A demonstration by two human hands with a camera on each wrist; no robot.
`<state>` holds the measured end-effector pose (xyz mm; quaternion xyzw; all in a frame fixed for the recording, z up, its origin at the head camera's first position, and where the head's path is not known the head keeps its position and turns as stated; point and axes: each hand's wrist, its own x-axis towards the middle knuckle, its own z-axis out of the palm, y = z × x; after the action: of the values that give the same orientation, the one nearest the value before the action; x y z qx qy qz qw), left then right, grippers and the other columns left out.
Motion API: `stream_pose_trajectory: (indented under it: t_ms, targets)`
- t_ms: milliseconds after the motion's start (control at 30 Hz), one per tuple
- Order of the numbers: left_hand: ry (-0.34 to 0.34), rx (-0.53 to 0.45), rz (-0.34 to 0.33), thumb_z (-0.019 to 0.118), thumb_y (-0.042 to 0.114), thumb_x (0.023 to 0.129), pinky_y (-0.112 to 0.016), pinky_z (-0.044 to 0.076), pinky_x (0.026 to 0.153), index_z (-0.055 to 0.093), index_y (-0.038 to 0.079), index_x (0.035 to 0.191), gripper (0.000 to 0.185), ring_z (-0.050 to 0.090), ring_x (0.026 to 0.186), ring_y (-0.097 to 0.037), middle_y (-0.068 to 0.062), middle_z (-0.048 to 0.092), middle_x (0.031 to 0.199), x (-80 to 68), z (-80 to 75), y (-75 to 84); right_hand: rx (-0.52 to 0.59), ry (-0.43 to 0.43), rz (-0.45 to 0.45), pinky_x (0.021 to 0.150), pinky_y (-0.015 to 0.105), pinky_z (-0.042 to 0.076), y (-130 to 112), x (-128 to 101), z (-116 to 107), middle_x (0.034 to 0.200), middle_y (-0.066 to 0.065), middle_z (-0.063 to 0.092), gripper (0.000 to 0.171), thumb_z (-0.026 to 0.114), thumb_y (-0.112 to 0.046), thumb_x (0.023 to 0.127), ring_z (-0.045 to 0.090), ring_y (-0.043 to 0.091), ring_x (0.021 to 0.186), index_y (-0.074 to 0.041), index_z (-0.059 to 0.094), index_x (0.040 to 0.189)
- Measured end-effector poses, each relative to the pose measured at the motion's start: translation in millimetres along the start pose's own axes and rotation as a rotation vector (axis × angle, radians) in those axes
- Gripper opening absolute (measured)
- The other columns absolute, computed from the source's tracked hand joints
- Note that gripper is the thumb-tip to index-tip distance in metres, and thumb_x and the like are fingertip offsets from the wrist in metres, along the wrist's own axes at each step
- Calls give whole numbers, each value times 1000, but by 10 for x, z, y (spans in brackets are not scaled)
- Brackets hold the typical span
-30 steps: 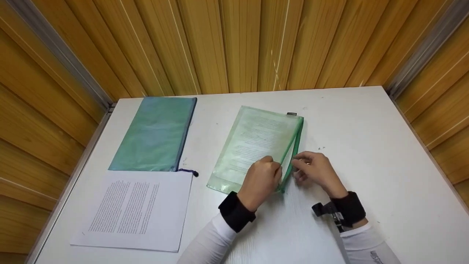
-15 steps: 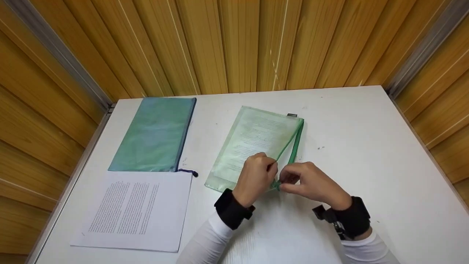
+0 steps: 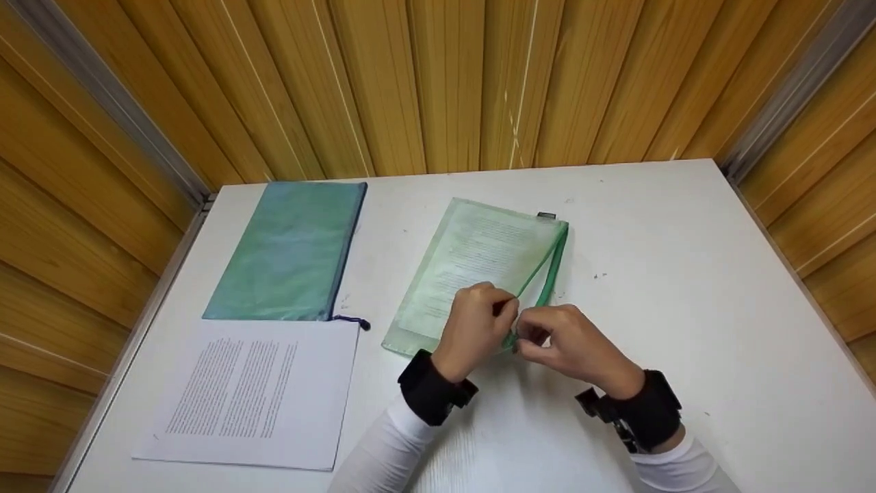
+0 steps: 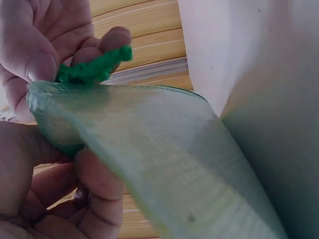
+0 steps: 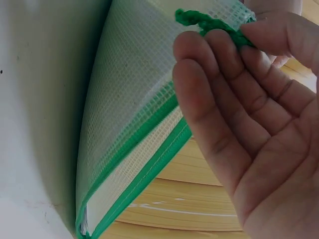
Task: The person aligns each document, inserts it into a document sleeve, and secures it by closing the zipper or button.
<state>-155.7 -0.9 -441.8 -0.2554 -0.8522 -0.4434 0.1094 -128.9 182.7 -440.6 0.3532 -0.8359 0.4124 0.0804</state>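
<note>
Head view: a green mesh zip pouch (image 3: 479,267) with printed sheets inside lies near the middle of the white table (image 3: 684,308), its zipper side gaping on the right. Its near corner is lifted and pinched by the left hand (image 3: 475,329), fingers curled round the mesh, as the left wrist view confirms. The green pull cord (image 5: 209,22) at that corner is pinched by the fingertips of the right hand (image 3: 568,346), the palm being otherwise spread in the right wrist view. The step in hand is judged to be the closing of the zipper, only just begun at the near end. A steady pull away along the edge seems called for, with the corner held taut. A teal pouch (image 3: 291,250) and a printed sheet (image 3: 250,394) lie to the left, well apart.
</note>
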Motion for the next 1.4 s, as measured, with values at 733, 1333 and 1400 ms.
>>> stream_pose_trajectory:
  t_ms: [733,1333,1400]
  targets:
    - [-128,275,219,92,13,84,-15,40,64,77,7,85,17,55,69,-10,-4,62,77,-104,-338,239,168,191,109,79,15,57,-58,5,-27,86,9,72,19,66,17,91,67,-3,85,-2,69,92]
    - [6,302,385,86,8,90,-22,50,65,81,10,85,7,61,70,-13,-3,62,75,-95,-399,220,242,217,103,70,17,57,-129,16,-111,85,10,74,6,70,7,98,65,2,71,2,74,96]
    - [2,305,389,86,8,89,-21,51,66,81,9,86,6,61,71,-13,-3,62,76,-102,-406,221,248,225,96,68,17,56,-128,14,-101,82,12,72,9,70,8,97,64,3,69,1,74,94]
